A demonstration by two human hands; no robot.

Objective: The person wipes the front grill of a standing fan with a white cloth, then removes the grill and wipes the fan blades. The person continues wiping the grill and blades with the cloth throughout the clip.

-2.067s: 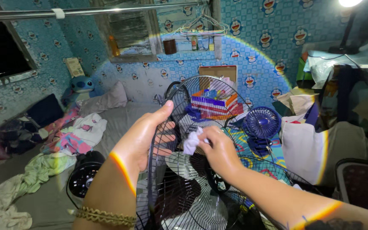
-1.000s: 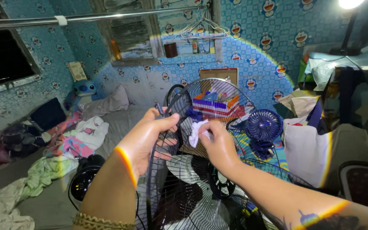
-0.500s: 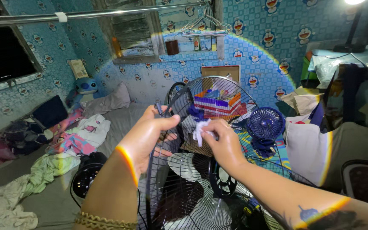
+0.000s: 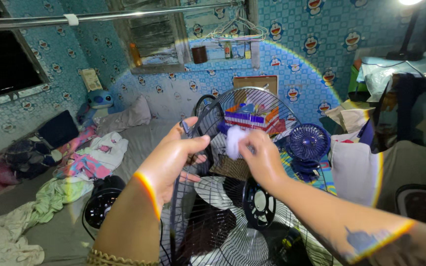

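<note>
A large black wire fan grille stands tilted in front of me, with the fan's blades and round hub behind it. My left hand grips the grille's upper rim between thumb and fingers. My right hand pinches a small white cloth wad and presses it against the wires near the top of the grille. A second wire guard rises just behind both hands.
A small blue fan sits at the right. A black round fan part lies on the floor at the left. Clothes and a mattress spread along the left. White fabric and a dark chair stand at the right.
My left hand has closed from spread fingers onto the grille's rim. My right hand with the cloth has shifted slightly up along the wires.
</note>
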